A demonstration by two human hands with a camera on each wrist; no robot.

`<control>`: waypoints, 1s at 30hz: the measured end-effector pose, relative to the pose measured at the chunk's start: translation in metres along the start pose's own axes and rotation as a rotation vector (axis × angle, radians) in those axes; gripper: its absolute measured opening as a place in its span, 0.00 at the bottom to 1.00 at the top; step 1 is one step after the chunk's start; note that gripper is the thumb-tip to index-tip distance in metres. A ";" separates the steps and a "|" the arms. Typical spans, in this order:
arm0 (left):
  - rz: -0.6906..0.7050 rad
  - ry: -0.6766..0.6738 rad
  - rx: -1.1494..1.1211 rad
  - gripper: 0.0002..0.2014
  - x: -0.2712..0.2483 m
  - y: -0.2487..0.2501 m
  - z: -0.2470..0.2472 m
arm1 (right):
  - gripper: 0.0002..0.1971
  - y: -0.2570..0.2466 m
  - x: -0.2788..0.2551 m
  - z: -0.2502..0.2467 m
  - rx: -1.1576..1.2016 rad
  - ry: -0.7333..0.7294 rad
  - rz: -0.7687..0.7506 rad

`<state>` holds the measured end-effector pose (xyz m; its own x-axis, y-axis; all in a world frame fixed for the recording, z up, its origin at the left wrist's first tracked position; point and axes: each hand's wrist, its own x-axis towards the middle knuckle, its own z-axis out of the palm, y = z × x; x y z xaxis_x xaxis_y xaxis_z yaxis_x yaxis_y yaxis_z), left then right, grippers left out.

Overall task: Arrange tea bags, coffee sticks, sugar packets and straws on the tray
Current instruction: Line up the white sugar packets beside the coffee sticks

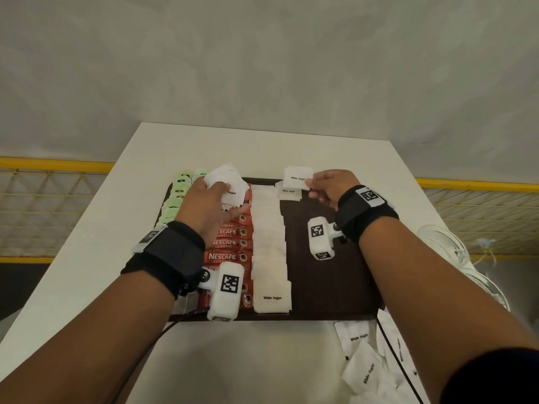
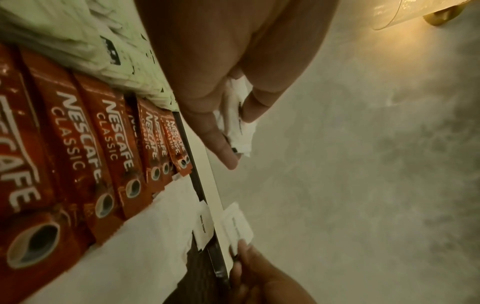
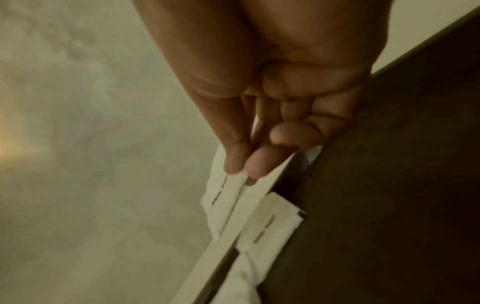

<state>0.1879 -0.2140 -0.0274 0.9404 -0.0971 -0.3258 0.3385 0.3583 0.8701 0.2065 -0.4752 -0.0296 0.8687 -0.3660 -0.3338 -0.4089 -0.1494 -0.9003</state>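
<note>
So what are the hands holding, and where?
Right hand pinches one sugar packet by its edge. Left hand grips a bunch of sugar packets.

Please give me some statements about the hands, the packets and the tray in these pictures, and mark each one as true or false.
1. The right hand pinches one white sugar packet. True.
2. The left hand is empty. False: it holds a bunch of sugar packets.
3. The coffee sticks lie between the green tea bags and a sugar row. True.
4. The tray is completely filled. False: its right part is bare.
</note>
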 end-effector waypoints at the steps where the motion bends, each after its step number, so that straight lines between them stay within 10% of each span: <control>1: -0.012 -0.016 -0.013 0.06 0.001 0.002 -0.003 | 0.10 0.003 0.005 0.000 -0.089 0.001 0.039; 18: -0.025 -0.036 -0.084 0.18 -0.004 0.001 -0.020 | 0.29 -0.004 0.031 0.036 -1.149 -0.059 0.149; 24: -0.139 -0.100 -0.077 0.12 -0.009 -0.003 -0.019 | 0.31 -0.007 0.024 0.034 -1.131 0.019 0.045; 30: -0.101 -0.137 0.113 0.15 -0.010 -0.008 -0.005 | 0.12 -0.042 -0.028 0.044 -0.413 -0.225 -0.242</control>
<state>0.1756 -0.2108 -0.0330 0.8942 -0.2560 -0.3671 0.4259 0.2344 0.8739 0.2119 -0.4178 0.0054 0.9720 -0.0767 -0.2221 -0.2254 -0.5712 -0.7893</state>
